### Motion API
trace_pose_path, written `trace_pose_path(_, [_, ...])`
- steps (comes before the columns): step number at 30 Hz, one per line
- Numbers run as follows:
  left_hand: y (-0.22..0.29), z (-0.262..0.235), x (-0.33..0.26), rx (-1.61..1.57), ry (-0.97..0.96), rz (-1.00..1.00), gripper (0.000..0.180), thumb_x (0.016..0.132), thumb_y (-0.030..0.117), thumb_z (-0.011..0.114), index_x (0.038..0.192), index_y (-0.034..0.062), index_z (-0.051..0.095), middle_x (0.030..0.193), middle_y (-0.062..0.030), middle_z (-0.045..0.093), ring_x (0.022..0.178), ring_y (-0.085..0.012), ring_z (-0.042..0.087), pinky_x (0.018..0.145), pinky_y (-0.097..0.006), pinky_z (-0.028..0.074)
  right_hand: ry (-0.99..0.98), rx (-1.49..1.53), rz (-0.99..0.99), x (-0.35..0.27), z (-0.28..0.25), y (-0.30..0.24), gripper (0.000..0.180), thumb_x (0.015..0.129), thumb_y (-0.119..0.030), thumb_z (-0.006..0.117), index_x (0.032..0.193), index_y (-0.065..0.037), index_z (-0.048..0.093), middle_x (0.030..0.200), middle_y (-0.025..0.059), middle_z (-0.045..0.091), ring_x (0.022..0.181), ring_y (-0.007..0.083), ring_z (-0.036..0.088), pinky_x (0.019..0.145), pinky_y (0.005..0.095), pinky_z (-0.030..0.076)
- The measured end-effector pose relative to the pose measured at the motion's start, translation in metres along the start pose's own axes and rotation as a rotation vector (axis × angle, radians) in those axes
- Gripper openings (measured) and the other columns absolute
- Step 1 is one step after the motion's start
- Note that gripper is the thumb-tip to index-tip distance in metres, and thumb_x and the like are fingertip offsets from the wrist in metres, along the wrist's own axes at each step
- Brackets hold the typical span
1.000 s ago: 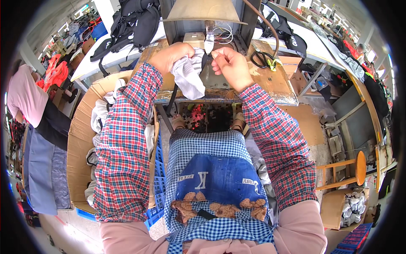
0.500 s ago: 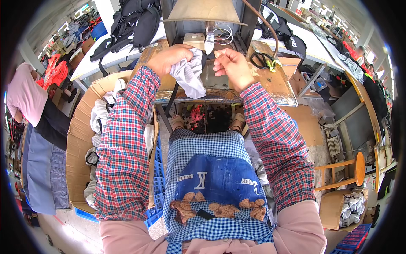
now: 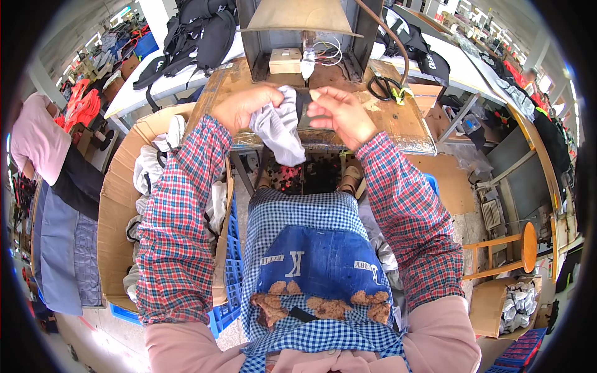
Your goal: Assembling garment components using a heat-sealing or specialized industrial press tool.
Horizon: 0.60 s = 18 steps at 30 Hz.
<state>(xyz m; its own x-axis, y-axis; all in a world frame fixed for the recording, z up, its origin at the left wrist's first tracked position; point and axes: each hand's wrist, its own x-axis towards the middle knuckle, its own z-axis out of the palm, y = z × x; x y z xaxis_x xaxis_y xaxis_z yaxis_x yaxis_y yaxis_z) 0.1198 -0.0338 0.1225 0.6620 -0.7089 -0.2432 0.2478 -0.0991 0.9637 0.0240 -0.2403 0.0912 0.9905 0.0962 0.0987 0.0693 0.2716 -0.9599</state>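
My left hand (image 3: 249, 107) is closed on a light grey striped piece of cloth (image 3: 278, 130), which hangs down over the bench's near edge. A dark strip (image 3: 303, 104) shows at the cloth's right side, between my two hands. My right hand (image 3: 342, 113) has its thumb and forefinger pinched together beside that strip; whatever they hold is too small to make out. Beyond my hands, a machine with a beige panel (image 3: 298, 17) stands on the worn wooden bench (image 3: 385, 133), and a pale pointed part (image 3: 307, 64) hangs down in it.
A cardboard box (image 3: 115, 211) of grey and white pieces stands on my left beside a blue crate (image 3: 231, 267). Black scissors (image 3: 382, 89) lie on the bench's right. Black bags (image 3: 202, 40) cover a white table behind. A wooden stool (image 3: 528, 247) is on the right.
Both hands have drawn back slightly toward me, away from the machine's pointed part. The grey cloth came along and hangs lower over the bench edge.
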Motion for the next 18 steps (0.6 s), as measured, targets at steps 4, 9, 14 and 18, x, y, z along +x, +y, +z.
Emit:
trace_pose_path(4, [-0.026,0.011,-0.022,-0.161,-0.011,-0.113,0.023,0.072,0.002,0.053,0.093,-0.0023,0.062,0.078,-0.0074,0.065,0.069,-0.0187,0.065,0.067,-0.033,0.057,-0.165,0.117,0.048,-0.032,0.026,0.002,0.027,0.093,-0.029,0.065,0.109,-0.006,0.065,0.102,0.004,0.068,0.089,0.0126,0.066,0.08,0.0278,0.052])
trace_pose_path(9, [-0.024,0.034,-0.052,0.213,0.047,0.252,0.04,0.077,0.011,0.06,0.114,-0.0046,0.057,0.102,-0.0101,0.065,0.091,-0.0212,0.063,0.08,-0.029,0.05,-0.111,0.147,0.027,-0.04,0.026,0.017,0.019,0.095,-0.024,0.062,0.105,-0.008,0.066,0.095,0.0004,0.069,0.084,0.0088,0.065,0.076,0.0242,0.052])
trace_pose_path(14, [-0.02,0.068,-0.09,1.048,0.373,0.767,0.048,0.081,0.016,0.065,0.124,-0.0004,0.051,0.113,-0.0159,0.061,0.105,-0.0277,0.061,0.091,-0.036,0.047,-0.065,0.099,0.049,-0.05,0.042,0.009,0.013,0.096,-0.018,0.06,0.101,-0.007,0.066,0.086,-0.0021,0.066,0.078,0.0061,0.063,0.072,0.022,0.051])
trace_pose_path(18, [-0.038,0.086,-0.097,1.202,0.537,0.773,0.047,0.076,0.016,0.066,0.12,0.0015,0.054,0.098,-0.0227,0.063,0.089,-0.0398,0.062,0.076,-0.044,0.05,-0.125,-0.087,-0.077,-0.051,0.054,0.01,0.019,0.095,-0.018,0.06,0.101,0.0,0.065,0.085,-0.0008,0.065,0.076,0.0056,0.059,0.071,0.0229,0.05])
